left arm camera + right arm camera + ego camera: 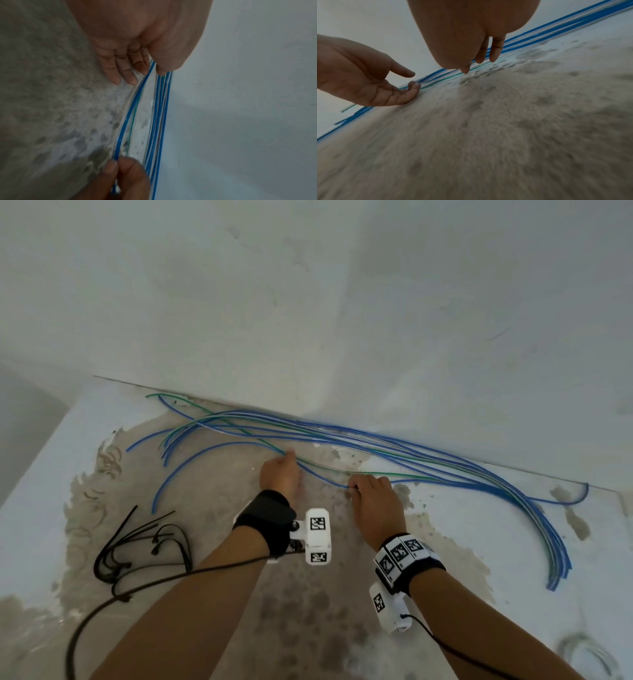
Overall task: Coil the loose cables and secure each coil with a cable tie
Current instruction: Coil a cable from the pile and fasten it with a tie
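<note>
**Two hands reaching into loose cables on a worn floor**

Blue and green cables (342, 440) are sprawling across the frame's centre beside a white wall (376, 302). The left hand (279, 474) is lying slack-fingered, grasping nothing. The right hand (373, 494) is pinching one blue cable (126, 115). Black cable ties (137, 546) are lying lower left.

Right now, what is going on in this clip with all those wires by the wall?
A person is crouched over a stained floor, starting to gather loose blue and green cables that lie spread along the foot of the wall. The right hand pinches one blue cable between thumb and finger, while the left hand reaches into the strands with relaxed fingers. Nothing is coiled yet. A bunch of black cable ties lies untouched to the person's left.
</note>
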`<state>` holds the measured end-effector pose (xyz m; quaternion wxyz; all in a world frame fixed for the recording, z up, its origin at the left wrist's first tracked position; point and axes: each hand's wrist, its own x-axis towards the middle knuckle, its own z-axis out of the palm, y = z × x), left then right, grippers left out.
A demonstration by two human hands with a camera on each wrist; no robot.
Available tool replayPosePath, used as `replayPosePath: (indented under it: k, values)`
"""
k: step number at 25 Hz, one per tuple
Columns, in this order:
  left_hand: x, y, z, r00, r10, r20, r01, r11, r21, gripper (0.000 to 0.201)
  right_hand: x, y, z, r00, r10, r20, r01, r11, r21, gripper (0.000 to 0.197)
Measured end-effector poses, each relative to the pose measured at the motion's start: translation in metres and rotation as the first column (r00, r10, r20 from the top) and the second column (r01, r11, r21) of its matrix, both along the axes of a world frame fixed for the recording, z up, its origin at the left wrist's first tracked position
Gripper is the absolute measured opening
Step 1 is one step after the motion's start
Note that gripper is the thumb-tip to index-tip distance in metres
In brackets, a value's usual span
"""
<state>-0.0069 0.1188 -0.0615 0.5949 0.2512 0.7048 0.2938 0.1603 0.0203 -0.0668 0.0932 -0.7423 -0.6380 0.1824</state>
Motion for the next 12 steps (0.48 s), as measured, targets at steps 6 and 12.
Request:
replayPosePath:
  k: [6, 12]
  values:
    - [-0.005, -0.032, 0.040, 0.987, -0.002, 0.159, -0.011, 0.997, 0.080, 0.006, 0.006, -0.043, 0.012, 0.996, 0.086, -0.005, -0.086, 0.995, 0.047, 0.023]
    - [-0.006, -0.097, 0.097, 0.965, -0.253, 0.065, 0.211, 0.901, 0.378, 0.019, 0.015, -0.107, 0.036, 0.994, 0.014, -0.109, -0.022, 0.997, -0.075, 0.035]
